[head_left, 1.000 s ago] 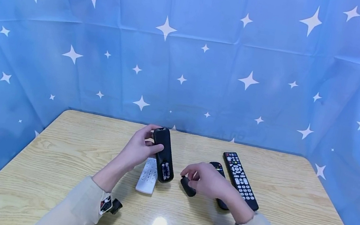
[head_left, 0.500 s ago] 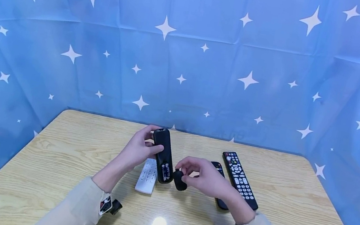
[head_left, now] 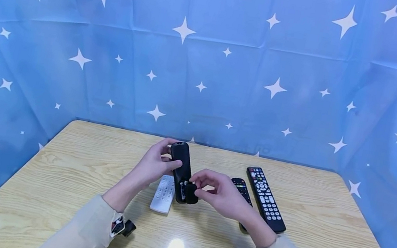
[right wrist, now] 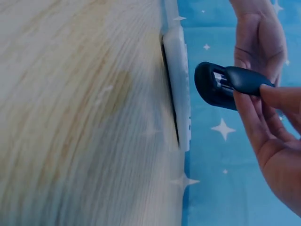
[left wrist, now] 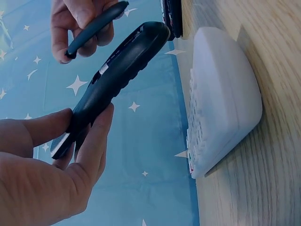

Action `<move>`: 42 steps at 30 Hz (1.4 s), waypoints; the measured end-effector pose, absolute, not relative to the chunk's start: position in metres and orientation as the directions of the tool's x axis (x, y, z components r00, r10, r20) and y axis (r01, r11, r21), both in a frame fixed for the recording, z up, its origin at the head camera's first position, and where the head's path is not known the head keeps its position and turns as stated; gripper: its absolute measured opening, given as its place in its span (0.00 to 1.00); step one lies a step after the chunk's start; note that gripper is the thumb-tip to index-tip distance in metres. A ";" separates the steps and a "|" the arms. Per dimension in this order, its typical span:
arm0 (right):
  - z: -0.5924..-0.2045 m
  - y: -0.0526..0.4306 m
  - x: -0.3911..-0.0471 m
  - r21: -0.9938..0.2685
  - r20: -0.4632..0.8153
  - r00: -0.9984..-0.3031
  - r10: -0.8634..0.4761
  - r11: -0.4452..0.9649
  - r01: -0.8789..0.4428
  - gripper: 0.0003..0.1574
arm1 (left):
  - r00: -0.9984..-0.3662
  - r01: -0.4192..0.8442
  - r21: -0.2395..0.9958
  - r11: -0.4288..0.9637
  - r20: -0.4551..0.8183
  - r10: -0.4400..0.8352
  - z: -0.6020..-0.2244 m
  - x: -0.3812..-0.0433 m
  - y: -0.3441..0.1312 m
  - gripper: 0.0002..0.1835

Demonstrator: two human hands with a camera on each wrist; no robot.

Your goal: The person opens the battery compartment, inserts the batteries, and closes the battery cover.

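Note:
My left hand (head_left: 157,162) grips a black remote control (head_left: 181,156) by its upper part, back side turned up. Its battery compartment (head_left: 183,189) lies uncovered at the lower end, with batteries (right wrist: 219,80) showing inside. Between thumb and fingers, my right hand (head_left: 223,194) pinches the small black battery cover (head_left: 191,194). In the head view this cover overlaps the right side of the compartment; a gap shows between cover and remote in the left wrist view, where the cover (left wrist: 96,29) stands apart from the remote's back (left wrist: 117,63).
A white remote (head_left: 163,195) lies on the wooden table (head_left: 93,176), just below and left of the held one. To the right lie a smaller black remote (head_left: 241,186), partly hidden by my right arm, and a long black remote (head_left: 267,198). Behind the table hangs a blue star-patterned curtain (head_left: 230,81).
My right hand has moved left with the battery cover, from above the table to over the open compartment. My left hand and the black remote have stayed nearly still.

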State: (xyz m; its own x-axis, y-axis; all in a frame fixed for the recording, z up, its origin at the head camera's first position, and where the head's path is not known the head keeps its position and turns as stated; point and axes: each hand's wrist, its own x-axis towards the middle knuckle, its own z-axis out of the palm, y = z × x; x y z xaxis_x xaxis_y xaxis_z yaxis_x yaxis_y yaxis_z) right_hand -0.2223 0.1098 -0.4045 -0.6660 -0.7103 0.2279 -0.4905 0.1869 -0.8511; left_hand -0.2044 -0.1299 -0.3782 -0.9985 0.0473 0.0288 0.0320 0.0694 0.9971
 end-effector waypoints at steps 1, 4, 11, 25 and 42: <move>-0.405 0.109 -0.222 -0.851 0.234 -0.667 -0.707 0.183 -0.492 0.16 | -0.998 0.032 0.997 0.070 0.029 0.047 -0.378 -0.204 -0.130 0.28; -0.405 0.108 -0.221 -0.857 0.242 -0.673 -0.699 0.172 -0.486 0.19 | -0.998 0.032 0.997 0.066 0.028 0.051 -0.378 -0.204 -0.130 0.28; -0.402 0.106 -0.219 -0.862 0.260 -0.677 -0.688 0.151 -0.485 0.17 | -0.997 0.031 0.999 0.039 0.028 0.067 -0.378 -0.204 -0.129 0.28; -0.405 0.104 -0.219 -0.827 0.298 -0.650 -0.699 0.152 -0.542 0.15 | -0.997 0.017 1.000 0.025 0.015 0.073 -0.377 -0.204 -0.129 0.27; -0.406 0.101 -0.219 -0.774 0.334 -0.628 -0.703 0.176 -0.609 0.17 | -0.997 0.009 1.000 0.017 0.008 0.072 -0.375 -0.203 -0.130 0.28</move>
